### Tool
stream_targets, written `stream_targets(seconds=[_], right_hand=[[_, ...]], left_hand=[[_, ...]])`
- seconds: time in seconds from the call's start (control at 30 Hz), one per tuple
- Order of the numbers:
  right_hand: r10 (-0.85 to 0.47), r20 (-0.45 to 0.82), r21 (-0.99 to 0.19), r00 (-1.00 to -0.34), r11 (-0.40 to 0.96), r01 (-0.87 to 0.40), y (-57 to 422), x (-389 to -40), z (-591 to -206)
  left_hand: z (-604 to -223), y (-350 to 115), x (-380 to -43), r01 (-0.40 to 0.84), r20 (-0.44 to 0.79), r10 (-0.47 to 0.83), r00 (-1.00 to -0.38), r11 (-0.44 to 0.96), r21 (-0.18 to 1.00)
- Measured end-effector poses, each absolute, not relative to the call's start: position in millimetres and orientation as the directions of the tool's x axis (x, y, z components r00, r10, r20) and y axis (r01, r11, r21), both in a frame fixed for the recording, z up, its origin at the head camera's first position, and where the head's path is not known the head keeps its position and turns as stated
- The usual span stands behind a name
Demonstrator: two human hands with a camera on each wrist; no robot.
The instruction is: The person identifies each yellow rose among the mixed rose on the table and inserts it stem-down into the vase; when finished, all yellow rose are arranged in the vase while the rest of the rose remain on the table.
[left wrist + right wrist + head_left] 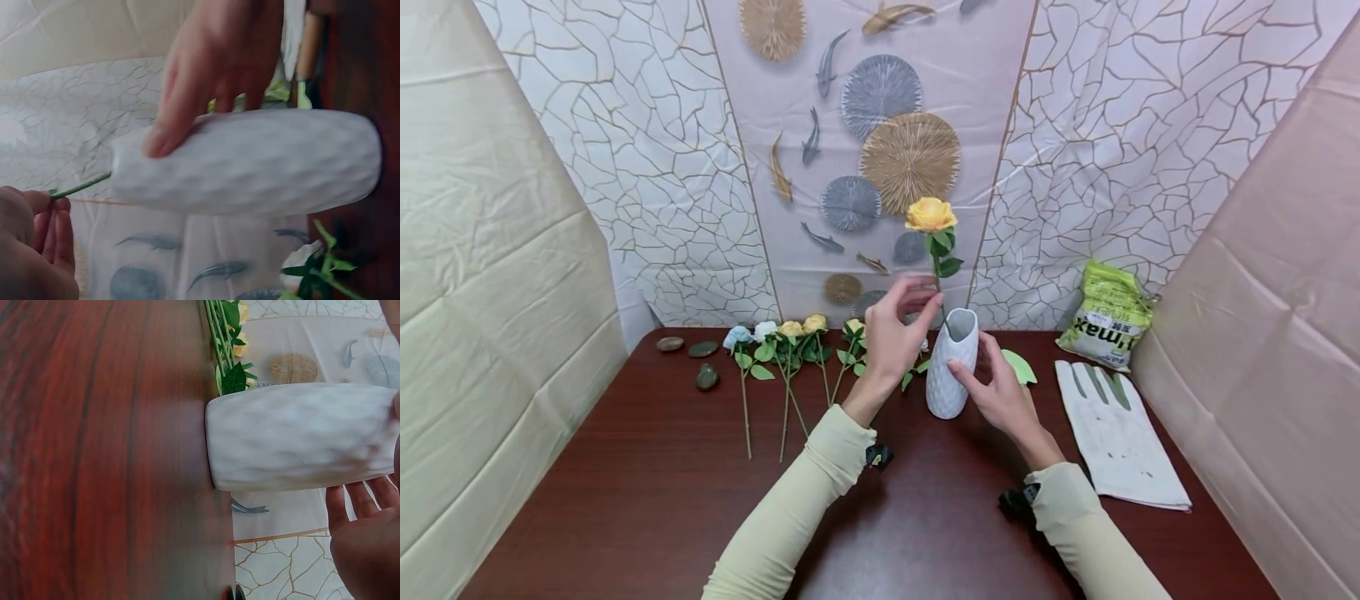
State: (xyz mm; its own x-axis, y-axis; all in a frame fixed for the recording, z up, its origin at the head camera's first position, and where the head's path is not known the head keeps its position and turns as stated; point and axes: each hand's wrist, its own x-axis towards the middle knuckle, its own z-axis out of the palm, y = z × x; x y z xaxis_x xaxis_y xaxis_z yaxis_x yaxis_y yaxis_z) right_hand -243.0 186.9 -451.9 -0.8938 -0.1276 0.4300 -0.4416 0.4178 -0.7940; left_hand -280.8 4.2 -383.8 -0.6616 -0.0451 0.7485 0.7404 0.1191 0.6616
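A yellow rose (pixel 931 215) stands upright above a white dimpled vase (pixel 946 383), the lower end of its green stem (pixel 87 185) inside the mouth. My left hand (pixel 895 329) pinches that stem between thumb and fingertips, just above the rim. With thumb in front and fingers behind, my right hand (pixel 1003 396) grips the vase's right side. The vase (pixel 300 437) stands on the table, as the right wrist view shows. How deep the stem reaches is hidden by the vase wall.
Several artificial roses (pixel 790 329) lie at the table's back, stems toward me. Dark stones (pixel 703 349) sit at the far left. On the right are a green-and-white bag (pixel 1105 317), white gloves (pixel 1120 442) and, behind my right hand, a light green tool head (pixel 1019 367).
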Motion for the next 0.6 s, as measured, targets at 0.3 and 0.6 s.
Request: stream_targets(seconds=[0.3, 0.6], right_hand=[[-0.142, 0.422, -0.801, -0.895, 0.404, -0.442, 187, -242, -451], [-0.146, 0.441, -0.808, -0.886, 0.366, -0.462, 188, -244, -454]], left_hand=[[-404, 18, -280, 0.679, 0.697, 0.078, -0.713, 0.324, 0.659], [-403, 23, -276, 0.626, 0.675, 0.087, -0.732, 0.475, 0.618]])
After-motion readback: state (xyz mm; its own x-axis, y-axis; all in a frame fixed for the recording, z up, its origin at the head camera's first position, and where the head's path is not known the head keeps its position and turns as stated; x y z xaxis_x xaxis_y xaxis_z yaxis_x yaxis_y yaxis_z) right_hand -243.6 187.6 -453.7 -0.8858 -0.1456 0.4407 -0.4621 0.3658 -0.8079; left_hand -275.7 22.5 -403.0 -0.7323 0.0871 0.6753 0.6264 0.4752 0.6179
